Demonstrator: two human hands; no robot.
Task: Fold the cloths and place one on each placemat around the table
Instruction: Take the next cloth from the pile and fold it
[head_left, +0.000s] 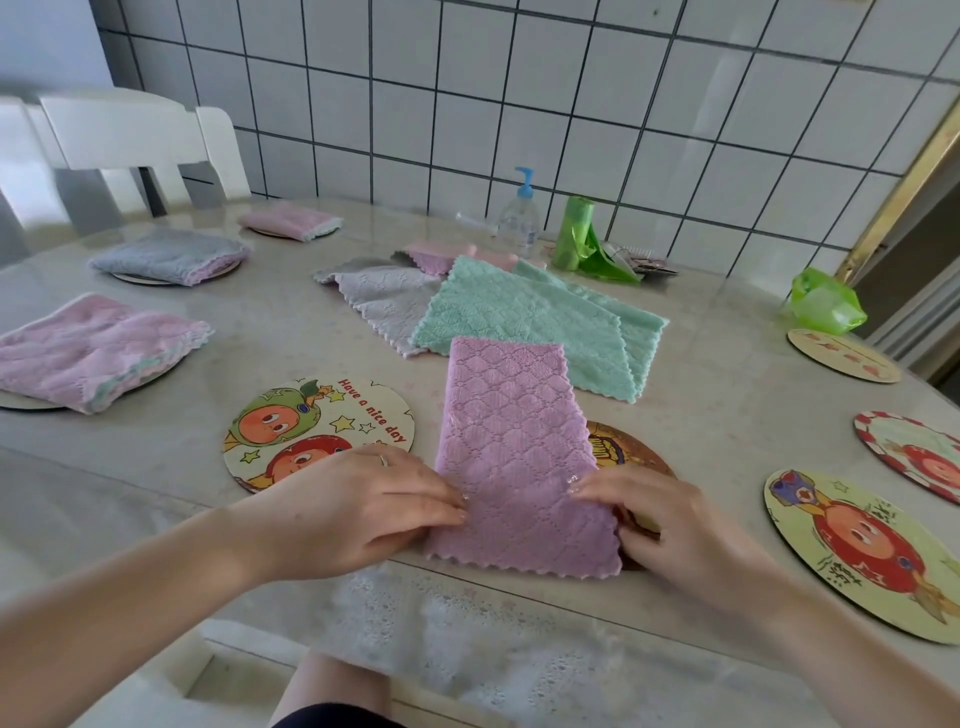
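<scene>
Both hands at the near edge of the marble table (701, 395), working a folded lilac cloth (514, 452).

Lilac cloth lies lengthwise, half covering a brown placemat (631, 452); left hand (358, 512) presses its left edge with straight fingers, right hand (670, 519) pinches its right edge. Unfolded mint cloth (524, 317) lies just behind; "Have a nice day" placemat (317, 421) sits bare beside it.

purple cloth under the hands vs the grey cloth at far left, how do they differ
The purple cloth is a long strip, folded only partway; the grey cloth is a compact folded bundle. The purple one lies mostly on the bare table, overlapping a brown placemat; the grey one rests on its own placemat. The left hand and right hand touch the purple; nothing touches the grey. Both look quilted.
</scene>
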